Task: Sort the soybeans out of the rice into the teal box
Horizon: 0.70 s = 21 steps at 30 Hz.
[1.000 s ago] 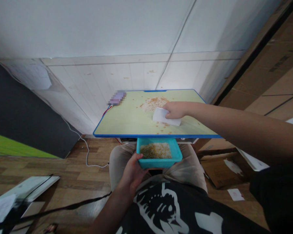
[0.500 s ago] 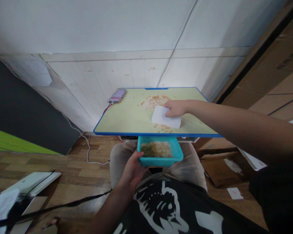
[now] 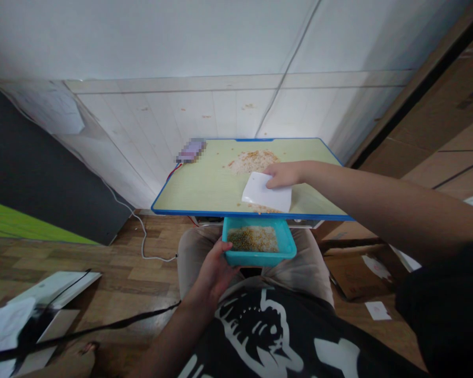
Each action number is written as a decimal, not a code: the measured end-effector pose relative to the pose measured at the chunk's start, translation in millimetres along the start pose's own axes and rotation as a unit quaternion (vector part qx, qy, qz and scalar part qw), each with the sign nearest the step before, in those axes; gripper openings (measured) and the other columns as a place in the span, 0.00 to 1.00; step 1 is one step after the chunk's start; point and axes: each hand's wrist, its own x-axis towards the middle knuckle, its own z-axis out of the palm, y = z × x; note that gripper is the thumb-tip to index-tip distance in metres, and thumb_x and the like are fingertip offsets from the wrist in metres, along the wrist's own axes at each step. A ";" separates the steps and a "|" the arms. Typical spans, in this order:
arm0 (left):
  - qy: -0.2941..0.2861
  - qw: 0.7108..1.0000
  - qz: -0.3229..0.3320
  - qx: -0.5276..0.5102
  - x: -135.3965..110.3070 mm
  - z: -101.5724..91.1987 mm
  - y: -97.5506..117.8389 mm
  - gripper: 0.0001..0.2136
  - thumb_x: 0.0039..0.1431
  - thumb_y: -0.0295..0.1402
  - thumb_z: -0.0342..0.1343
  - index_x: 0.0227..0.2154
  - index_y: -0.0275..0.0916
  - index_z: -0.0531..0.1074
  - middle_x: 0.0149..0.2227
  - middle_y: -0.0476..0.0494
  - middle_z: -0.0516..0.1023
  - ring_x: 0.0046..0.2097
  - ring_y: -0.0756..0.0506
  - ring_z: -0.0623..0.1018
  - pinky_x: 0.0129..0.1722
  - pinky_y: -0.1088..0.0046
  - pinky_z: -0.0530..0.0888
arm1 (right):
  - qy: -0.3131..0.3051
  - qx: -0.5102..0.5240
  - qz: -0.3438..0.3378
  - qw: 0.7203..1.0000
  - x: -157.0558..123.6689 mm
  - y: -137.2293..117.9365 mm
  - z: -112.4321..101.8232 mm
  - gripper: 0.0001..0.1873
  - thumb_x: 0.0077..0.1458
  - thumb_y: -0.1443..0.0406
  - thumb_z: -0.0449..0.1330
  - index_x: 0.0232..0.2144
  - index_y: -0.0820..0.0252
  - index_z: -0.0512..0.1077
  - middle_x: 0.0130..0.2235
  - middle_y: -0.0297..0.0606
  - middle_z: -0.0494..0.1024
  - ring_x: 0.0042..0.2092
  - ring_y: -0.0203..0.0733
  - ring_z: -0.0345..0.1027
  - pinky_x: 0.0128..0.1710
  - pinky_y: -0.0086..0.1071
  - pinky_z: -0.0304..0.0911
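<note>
My left hand [image 3: 217, 268] grips the near left corner of a turquoise plastic tub [image 3: 260, 259], thumb over its rim. Inside the tub lie mixed grains [image 3: 254, 239], some yellowish and some pale. The tub sits over my lap, right under the front edge of a small table [image 3: 197, 189]. In my right hand [image 3: 280, 175] is a white card [image 3: 266, 191], pinched at its upper right and tilted over the tabletop. A few orange-brown kernels [image 3: 262, 209] show at the card's lower edge, close to the table's front. Behind the card rests a heap of pale and orange grains [image 3: 254, 160].
A blurred-out purple object [image 3: 192, 150] with a red cable is at the table's back left corner. A white wall [image 3: 220, 110] stands behind. An open cardboard box [image 3: 358, 273] is on the floor at right; papers and a white panel [image 3: 55, 289] lie at left.
The card has moved slightly toward the table's front edge, now covering more of the loose kernels there. My left hand still holds the tub in place. The view has shifted a little.
</note>
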 end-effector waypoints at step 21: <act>-0.008 1.000 0.001 0.004 1.6 -2.5 0.5 0.20 0.48 0.29 0.62 0.47 0.41 0.77 0.48 0.42 0.85 0.45 0.40 0.82 0.39 0.66 0.79 | -0.048 0.121 0.029 0.991 14.0 12.4 7.3 0.19 0.49 0.63 0.62 0.44 0.63 0.78 0.35 0.42 0.86 0.34 0.46 0.80 0.35 0.36 0.75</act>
